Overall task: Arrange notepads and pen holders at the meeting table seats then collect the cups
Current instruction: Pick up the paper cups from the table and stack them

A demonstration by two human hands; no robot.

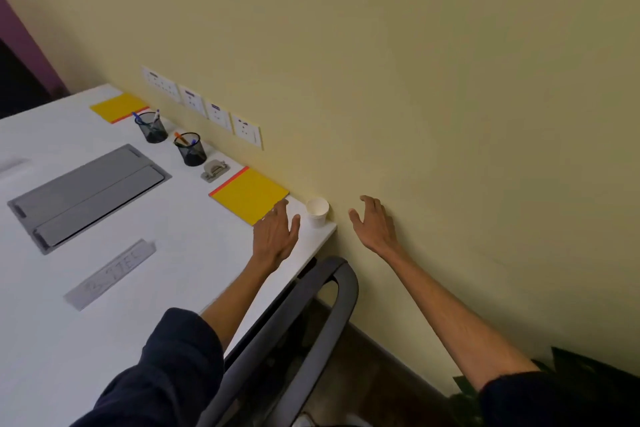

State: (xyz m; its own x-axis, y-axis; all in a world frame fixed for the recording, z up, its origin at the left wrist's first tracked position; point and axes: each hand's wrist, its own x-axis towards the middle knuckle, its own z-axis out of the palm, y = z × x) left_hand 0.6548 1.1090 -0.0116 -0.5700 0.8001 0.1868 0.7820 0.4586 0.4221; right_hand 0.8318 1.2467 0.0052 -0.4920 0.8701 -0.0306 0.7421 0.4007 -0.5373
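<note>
A short stack of white paper cups (318,211) stands at the table's corner against the wall. My left hand (277,236) hovers just left of it, fingers apart, its fingertips over the near yellow notepad (249,196). My right hand (375,224) is open to the right of the cups, past the table edge, near the wall. Neither hand holds anything. A second yellow notepad (119,107) lies far back by the wall. Two black mesh pen holders (152,128) (190,149) with pens stand between the notepads.
A grey hole punch (215,170) sits by the near notepad. A grey cable hatch (88,194) is set into the white table (173,253); a name plate (110,274) lies nearer. A dark chair back (311,315) stands at the table corner. Wall sockets (204,107) line the wall.
</note>
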